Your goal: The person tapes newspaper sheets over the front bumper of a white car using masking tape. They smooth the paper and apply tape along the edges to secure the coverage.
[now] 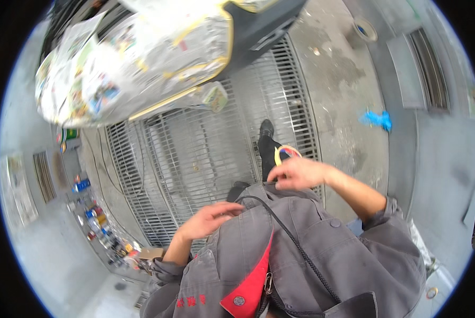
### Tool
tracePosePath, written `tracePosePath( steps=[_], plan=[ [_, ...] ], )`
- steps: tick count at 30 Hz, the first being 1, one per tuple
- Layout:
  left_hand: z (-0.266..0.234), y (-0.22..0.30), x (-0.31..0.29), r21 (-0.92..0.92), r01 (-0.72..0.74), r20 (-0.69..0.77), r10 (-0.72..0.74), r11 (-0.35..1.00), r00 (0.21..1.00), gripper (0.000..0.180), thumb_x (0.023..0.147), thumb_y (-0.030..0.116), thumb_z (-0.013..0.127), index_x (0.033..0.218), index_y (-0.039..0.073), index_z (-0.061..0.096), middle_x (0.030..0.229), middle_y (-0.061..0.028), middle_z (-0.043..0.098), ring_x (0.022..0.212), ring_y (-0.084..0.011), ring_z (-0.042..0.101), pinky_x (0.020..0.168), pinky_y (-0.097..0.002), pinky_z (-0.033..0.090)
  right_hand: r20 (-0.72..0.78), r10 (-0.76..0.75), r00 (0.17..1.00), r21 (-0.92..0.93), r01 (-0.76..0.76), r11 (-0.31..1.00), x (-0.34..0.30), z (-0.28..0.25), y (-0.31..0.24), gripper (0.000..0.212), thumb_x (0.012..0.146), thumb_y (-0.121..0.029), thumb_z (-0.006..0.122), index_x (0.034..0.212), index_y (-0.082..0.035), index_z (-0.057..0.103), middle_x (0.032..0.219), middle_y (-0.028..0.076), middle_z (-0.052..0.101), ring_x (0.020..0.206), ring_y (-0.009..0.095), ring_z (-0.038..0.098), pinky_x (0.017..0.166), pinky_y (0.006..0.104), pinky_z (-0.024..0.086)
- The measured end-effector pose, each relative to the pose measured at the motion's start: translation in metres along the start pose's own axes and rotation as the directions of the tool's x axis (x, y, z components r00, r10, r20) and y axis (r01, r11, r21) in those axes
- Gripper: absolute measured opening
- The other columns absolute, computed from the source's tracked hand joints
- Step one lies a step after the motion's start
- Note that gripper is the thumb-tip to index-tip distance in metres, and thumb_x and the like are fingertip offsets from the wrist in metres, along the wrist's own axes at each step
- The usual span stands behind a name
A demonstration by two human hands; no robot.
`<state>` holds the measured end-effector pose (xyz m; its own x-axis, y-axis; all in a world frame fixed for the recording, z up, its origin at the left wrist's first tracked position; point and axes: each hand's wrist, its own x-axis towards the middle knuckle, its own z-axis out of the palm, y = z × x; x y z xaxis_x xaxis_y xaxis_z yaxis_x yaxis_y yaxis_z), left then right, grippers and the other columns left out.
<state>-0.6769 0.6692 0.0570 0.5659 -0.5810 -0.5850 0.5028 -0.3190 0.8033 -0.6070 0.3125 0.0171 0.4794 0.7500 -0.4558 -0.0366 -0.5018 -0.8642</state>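
My right hand [300, 174] is in front of my waist with its fingers curled. A roll of yellow masking tape [278, 155] shows at its far side, partly hidden by the hand, which grips it. To the left, my left hand [208, 218] is close to the front of my grey jacket [296, 238]. Its fingers are stretched out, with nothing visible in them. Ahead of me stands a car body [264, 26], largely covered with masking paper and plastic sheeting [158, 63] edged with yellow tape. Neither hand touches it.
Metal floor grating [195, 153] runs beneath my feet. A cable [102, 164] lies at left, near several cans and bottles [102, 228] along the wall. On the right are a crumpled blue glove or cloth [378, 121] and a pale round container [364, 31].
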Motion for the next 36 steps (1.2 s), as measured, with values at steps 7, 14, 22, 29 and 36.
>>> tracePosePath(
  steps=[7, 14, 22, 29, 36],
  plan=[
    [0.072, -0.134, -0.151, -0.164, 0.049, -0.626, -0.143, 0.985, 0.767, 0.026, 0.104, 0.009, 0.071, 0.129, 0.004, 0.074, 0.108, -0.002, 0.074, 0.098, -0.0102, 0.068, 0.087, -0.0305, 0.057, 0.165, -0.362, 0.917, 0.094, 0.351, 0.932, -0.056, 0.139, -0.115, 0.044, 0.091, 0.002, 0.066, 0.132, -0.01, 0.072, 0.13, 0.014, 0.069, 0.113, 0.033, 0.07, 0.096, 0.0442, 0.056],
    [0.167, -0.243, -0.266, -0.444, 0.027, -0.699, -0.365, 0.895, 0.615, 0.029, 0.107, 0.019, 0.069, 0.129, 0.001, 0.075, 0.108, -0.0031, 0.077, 0.099, -0.0111, 0.068, 0.09, -0.0287, 0.055, 0.513, -0.268, 0.815, 0.125, 0.238, 0.963, -0.038, 0.183, -0.162, 0.04, 0.087, 0.008, 0.067, 0.122, -0.01, 0.077, 0.121, 0.008, 0.067, 0.107, 0.029, 0.067, 0.092, 0.0403, 0.055],
    [0.189, -0.211, -0.249, -0.584, -0.087, -0.61, -0.366, 0.807, 0.702, 0.03, 0.108, 0.02, 0.068, 0.129, -0.003, 0.072, 0.102, 0.0008, 0.071, 0.092, -0.0087, 0.063, 0.084, -0.0268, 0.052, 0.645, -0.209, 0.735, -0.004, 0.277, 0.961, -0.002, 0.19, -0.203, 0.034, 0.089, 0.007, 0.067, 0.117, -0.01, 0.077, 0.113, 0.009, 0.069, 0.1, 0.03, 0.069, 0.088, 0.04, 0.055],
    [0.156, -0.182, -0.213, -0.616, -0.657, -0.787, -0.318, 0.435, 0.528, 0.018, 0.108, 0.015, 0.069, 0.123, 0.006, 0.066, 0.095, 0.0003, 0.066, 0.061, -0.0035, 0.048, 0.052, -0.0213, 0.036, 0.189, 0.22, 0.957, -0.382, -0.135, 0.914, 0.005, 0.161, -0.16, 0.016, 0.104, -0.011, 0.064, 0.112, -0.006, 0.077, 0.094, 0.01, 0.078, 0.095, 0.028, 0.073, 0.108, 0.0358, 0.046],
    [0.142, -0.17, -0.217, -0.688, -0.409, -0.636, -0.226, 0.6, 0.738, 0.013, 0.105, 0.008, 0.071, 0.115, 0.005, 0.063, 0.1, -0.0028, 0.069, 0.073, -0.0087, 0.067, 0.063, -0.0231, 0.055, 0.309, 0.136, 0.941, -0.332, -0.028, 0.943, -0.018, 0.126, -0.14, 0.019, 0.106, -0.02, 0.065, 0.112, -0.008, 0.078, 0.094, 0.011, 0.078, 0.093, 0.031, 0.074, 0.111, 0.038, 0.047]
  ],
)
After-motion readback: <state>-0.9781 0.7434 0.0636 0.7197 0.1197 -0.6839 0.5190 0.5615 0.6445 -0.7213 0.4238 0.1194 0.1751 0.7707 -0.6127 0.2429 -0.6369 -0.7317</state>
